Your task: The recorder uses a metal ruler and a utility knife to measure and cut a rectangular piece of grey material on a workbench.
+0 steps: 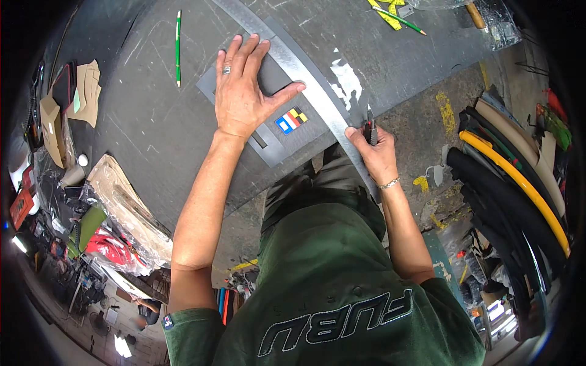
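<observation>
My left hand (241, 100), wearing a ring, lies flat with fingers stretched out on a grey sheet panel (276, 152); its thumb and fingertips reach the edge of a long metal ruler (314, 94). The panel bears a small multicoloured patch (291, 121) and a dark slot near its lower edge. Running diagonally over the panel's right side, the ruler extends past the table edge near my body. My right hand (381, 157) is closed round a utility knife (370, 125), its blade pointing away from me, with the thumb at the ruler's right edge.
A green pencil (178, 49) lies on the dark worktable (152, 122) at left. Another green pencil (400, 20), a yellow measuring tape (386, 13) and a wooden handle (475, 16) are at the far right. Material rolls (519, 189) stand at right; wrapped stacks (125, 201) are at left.
</observation>
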Demonstrator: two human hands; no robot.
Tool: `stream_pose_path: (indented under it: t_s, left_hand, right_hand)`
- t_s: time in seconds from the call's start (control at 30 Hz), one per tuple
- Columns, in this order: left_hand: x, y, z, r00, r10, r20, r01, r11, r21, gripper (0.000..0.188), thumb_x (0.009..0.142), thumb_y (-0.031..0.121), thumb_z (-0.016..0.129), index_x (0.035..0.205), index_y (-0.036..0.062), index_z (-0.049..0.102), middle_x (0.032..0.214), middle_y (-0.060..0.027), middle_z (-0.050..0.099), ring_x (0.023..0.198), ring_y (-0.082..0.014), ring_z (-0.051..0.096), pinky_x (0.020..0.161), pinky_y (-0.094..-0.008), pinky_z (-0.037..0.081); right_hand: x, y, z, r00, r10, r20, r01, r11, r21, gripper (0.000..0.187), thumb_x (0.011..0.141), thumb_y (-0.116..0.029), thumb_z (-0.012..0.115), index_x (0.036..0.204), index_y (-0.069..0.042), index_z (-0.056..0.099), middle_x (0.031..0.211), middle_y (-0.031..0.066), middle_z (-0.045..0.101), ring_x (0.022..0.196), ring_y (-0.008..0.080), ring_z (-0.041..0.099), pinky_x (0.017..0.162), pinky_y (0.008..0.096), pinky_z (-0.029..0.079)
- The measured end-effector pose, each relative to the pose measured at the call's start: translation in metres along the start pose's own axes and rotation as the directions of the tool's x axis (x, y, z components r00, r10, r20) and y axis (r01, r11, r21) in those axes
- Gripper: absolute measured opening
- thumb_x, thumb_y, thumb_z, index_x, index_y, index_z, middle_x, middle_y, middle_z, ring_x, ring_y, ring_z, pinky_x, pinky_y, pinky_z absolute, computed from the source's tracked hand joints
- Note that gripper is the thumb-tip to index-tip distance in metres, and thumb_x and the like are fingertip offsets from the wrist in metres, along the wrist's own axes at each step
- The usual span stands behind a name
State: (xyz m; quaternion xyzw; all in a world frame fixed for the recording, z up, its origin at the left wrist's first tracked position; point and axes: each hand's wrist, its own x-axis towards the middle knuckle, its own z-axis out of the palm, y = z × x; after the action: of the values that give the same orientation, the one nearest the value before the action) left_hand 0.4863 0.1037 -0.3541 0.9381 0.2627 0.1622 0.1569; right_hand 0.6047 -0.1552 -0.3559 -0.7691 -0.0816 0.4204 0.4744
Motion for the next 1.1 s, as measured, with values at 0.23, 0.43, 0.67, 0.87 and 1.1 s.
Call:
stream_pose_path:
  t_s: [0.23,0.43,0.67,0.87,1.1]
  left_hand:
    - [0.0,0.0,-0.002,1.0,-0.011,-0.011,0.011,1.0,-0.011,0.092,0.068,0.064,0.087,0.137,0.0086,0.062,0.146,-0.0094,0.055,0.146,-0.0332,0.042,0.123,-0.0572,0.027]
    - [0.0,0.001,-0.002,1.0,-0.011,-0.009,0.01,1.0,-0.015,0.091,0.068,0.063,0.087,0.136,0.0074,0.062,0.146,-0.0105,0.056,0.146,-0.0329,0.042,0.123,-0.0563,0.027]
    - [-0.001,-0.003,0.001,0.999,0.006,-0.054,-0.007,1.0,-0.016,0.09,0.068,0.072,0.082,0.131,0.0092,0.066,0.14,-0.0096,0.056,0.145,-0.0337,0.041,0.124,-0.0558,0.027]
    - [0.003,0.0,-0.003,0.989,0.064,-0.131,-0.059,0.997,0.043,0.081,0.064,0.057,0.091,0.125,0.0088,0.07,0.132,-0.0107,0.06,0.132,-0.0373,0.049,0.113,-0.0535,0.04]
    - [0.015,0.031,-0.037,0.986,-0.071,0.154,0.056,0.994,0.097,0.087,0.075,0.056,0.082,0.136,-0.0007,0.058,0.134,-0.0164,0.06,0.128,-0.035,0.053,0.109,-0.0506,0.04]
  right_hand:
    - [-0.001,-0.005,0.002,1.0,0.031,-0.005,-0.03,0.999,0.023,0.03,0.091,-0.024,0.082,0.073,-0.008,0.063,0.069,-0.01,0.053,0.065,0.0031,0.042,0.059,0.0243,0.034]
    - [-0.001,-0.004,0.001,1.0,0.023,-0.01,-0.023,0.999,0.024,0.03,0.091,-0.024,0.082,0.073,-0.009,0.063,0.068,-0.0102,0.051,0.064,0.003,0.041,0.058,0.0244,0.033]
    - [0.0,-0.002,-0.001,0.999,0.031,0.008,-0.031,0.999,0.012,0.029,0.09,-0.026,0.082,0.075,-0.008,0.064,0.069,-0.0102,0.053,0.064,0.003,0.043,0.058,0.0243,0.034]
    - [0.0,-0.006,0.0,0.998,0.062,-0.019,-0.062,0.998,-0.025,0.029,0.089,-0.028,0.083,0.076,-0.008,0.066,0.069,-0.0101,0.053,0.064,0.0031,0.043,0.058,0.0247,0.034]
    - [0.001,-0.006,0.0,0.999,0.021,-0.026,-0.022,1.0,-0.021,0.031,0.088,-0.029,0.084,0.075,-0.008,0.066,0.07,-0.0099,0.053,0.065,0.0031,0.043,0.059,0.0245,0.035]
